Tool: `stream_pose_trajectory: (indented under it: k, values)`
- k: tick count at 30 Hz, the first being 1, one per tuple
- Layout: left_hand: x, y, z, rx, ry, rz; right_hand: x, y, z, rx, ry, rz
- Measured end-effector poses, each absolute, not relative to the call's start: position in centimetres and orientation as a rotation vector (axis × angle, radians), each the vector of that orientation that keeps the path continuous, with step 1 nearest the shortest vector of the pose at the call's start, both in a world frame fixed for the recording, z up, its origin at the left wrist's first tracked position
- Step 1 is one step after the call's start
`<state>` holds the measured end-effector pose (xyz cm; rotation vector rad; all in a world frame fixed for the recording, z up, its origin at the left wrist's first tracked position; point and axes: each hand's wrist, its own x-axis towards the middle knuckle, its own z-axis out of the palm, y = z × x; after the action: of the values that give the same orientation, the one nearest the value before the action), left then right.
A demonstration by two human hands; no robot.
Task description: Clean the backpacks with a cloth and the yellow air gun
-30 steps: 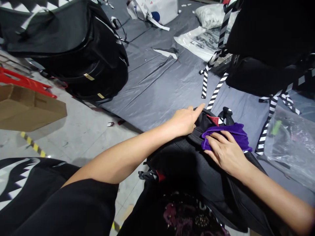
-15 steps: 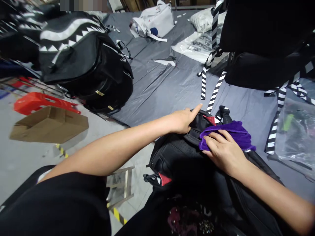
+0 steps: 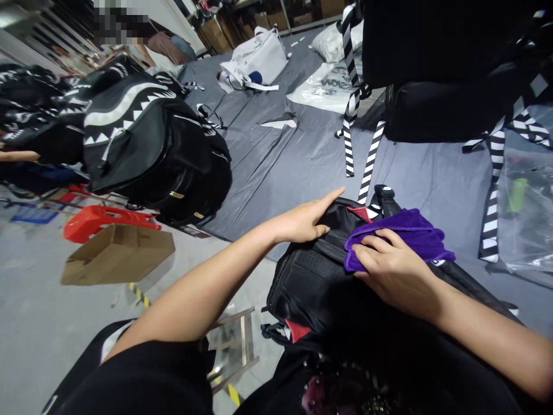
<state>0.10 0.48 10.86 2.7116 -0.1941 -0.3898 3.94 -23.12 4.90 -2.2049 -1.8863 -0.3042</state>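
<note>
A black backpack (image 3: 298,282) with red patches lies at the table's front edge, against my body. My left hand (image 3: 309,222) rests on its upper left edge, fingers stretched out and thumb apart, holding nothing. A purple cloth (image 3: 415,230) is bunched on top of the backpack, right of my left hand. My right hand (image 3: 386,262) presses on the cloth with curled fingers and grips it against the bag. The backpack's lower part is dark and hard to make out.
Black bags with white zigzag trim (image 3: 147,138) stand at the left; a white bag (image 3: 259,57) lies further back. A large black bag (image 3: 432,109) with striped straps is at the right, near clear plastic (image 3: 527,213). A cardboard box (image 3: 121,253) is at the lower left. People are behind.
The view has tilted up and left, showing more of the background. My left hand's fingers have spread a little on the backpack's edge. My right hand has shifted slightly with the cloth.
</note>
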Motion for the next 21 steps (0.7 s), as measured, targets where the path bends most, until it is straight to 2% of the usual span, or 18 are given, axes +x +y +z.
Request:
stream_pose_trajectory:
  k: [10,14,18,21]
  values:
    - [-0.1,0.7,10.4,2.632,-0.119,-0.367,4.1,-21.1,5.9,-2.058,-1.862,-0.133]
    - [-0.4,0.7,10.3,2.649,-0.074,-0.323,4.0,-18.9,6.1,-2.099,-1.931,-0.167]
    - [-1.3,0.7,9.0,2.576,-0.051,-0.156,3.8,-19.8,6.3,-2.285,-1.883,-0.279]
    - [-2.0,0.3,7.8,2.511,0.012,0.032,3.4,-22.0,6.6,-2.268,-1.725,-0.287]
